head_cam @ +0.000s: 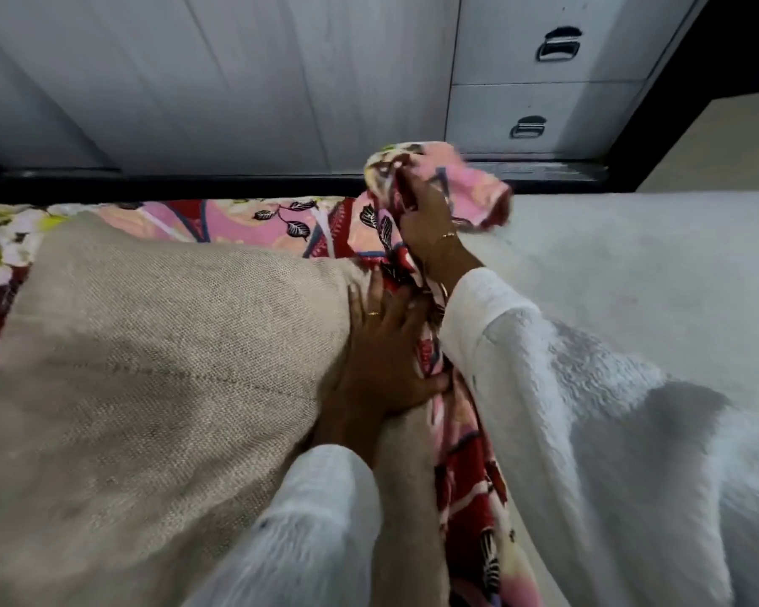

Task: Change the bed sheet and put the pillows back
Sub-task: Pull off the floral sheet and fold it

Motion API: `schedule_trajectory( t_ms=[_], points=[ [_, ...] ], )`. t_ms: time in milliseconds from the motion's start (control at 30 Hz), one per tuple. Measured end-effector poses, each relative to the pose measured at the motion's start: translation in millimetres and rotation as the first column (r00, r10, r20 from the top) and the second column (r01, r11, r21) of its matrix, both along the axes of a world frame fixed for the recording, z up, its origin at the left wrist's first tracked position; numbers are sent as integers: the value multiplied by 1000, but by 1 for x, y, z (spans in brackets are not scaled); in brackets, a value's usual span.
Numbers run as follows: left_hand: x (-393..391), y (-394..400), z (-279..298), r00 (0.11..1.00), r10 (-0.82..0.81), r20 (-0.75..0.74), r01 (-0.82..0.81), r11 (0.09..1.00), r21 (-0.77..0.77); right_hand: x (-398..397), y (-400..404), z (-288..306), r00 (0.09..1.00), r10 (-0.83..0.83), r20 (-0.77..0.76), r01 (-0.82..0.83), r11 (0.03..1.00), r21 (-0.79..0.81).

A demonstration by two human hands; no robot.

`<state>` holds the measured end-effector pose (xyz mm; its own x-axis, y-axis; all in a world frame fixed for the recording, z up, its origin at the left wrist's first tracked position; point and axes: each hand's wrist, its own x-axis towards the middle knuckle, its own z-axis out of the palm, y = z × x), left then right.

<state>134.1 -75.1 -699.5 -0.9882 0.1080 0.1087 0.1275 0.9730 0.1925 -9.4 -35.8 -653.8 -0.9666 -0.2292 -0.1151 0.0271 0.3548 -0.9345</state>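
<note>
The floral bed sheet [439, 199] is being held bunched up in the right hand [426, 221], whose fingers are curling round a gathered wad of the pink and red cloth raised above the bed; from that hand the sheet is trailing down in a narrow band between the two arms, and more of it is lying flat beyond and to the left of the left hand. The left hand [382, 343] is resting palm down with straight, spread fingers on the edge of a beige woven pillow [158, 365], pressing it and gripping nothing; a ring is showing on one finger. The pillow is filling the area to the left of that hand and is lying partly over the flat part of the sheet. To the right of the right hand a white, fluffy mattress cover [632, 300] is lying exposed. Both arms are wearing white sleeves [491, 335], and a thin bracelet is sitting on the right wrist. Beyond the hands a dark bed frame edge [193, 181] is running across, and behind it pale wardrobe doors and two drawers [544, 76] with metal handles are standing shut, their contents hidden.
</note>
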Motion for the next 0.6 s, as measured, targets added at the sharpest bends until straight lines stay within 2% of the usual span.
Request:
schedule_trajectory(
  t_ms=[67, 133, 233, 300, 367, 400, 467, 600],
  points=[
    [0, 0, -1, 999, 12, -37, -12, 1000, 3, 2, -10, 8, 999, 52, -2, -51, 988, -147],
    [-1, 0, -1, 998, -1, -55, 1, 1000, -3, 8, -12, 14, 999, 30, 44, -21, 982, -189],
    [-3, -1, 1, 999, -20, -40, 18, 999, -44, 29, 3, 18, 998, -36, -45, 35, 999, -12],
    [-1, 5, 5, 1000, 0, -18, -2, 996, -90, 52, 23, 21, 986, -139, -95, 144, 988, 49],
    [4, 14, 13, 996, 66, 52, -57, 985, -163, 86, 48, 14, 977, -209, -31, 211, 975, 67],
    [8, 19, 19, 994, 103, 49, -94, 982, -163, 106, 62, 7, 973, -230, 22, 228, 971, 69],
    [19, 31, 31, 978, 157, 138, -137, 980, -146, 148, 90, -8, 957, -276, 86, 272, 960, 64],
    [66, 58, 45, 960, 210, 185, -217, 976, 22, 226, 115, -16, 928, -319, 194, 313, 948, 63]
  ],
)
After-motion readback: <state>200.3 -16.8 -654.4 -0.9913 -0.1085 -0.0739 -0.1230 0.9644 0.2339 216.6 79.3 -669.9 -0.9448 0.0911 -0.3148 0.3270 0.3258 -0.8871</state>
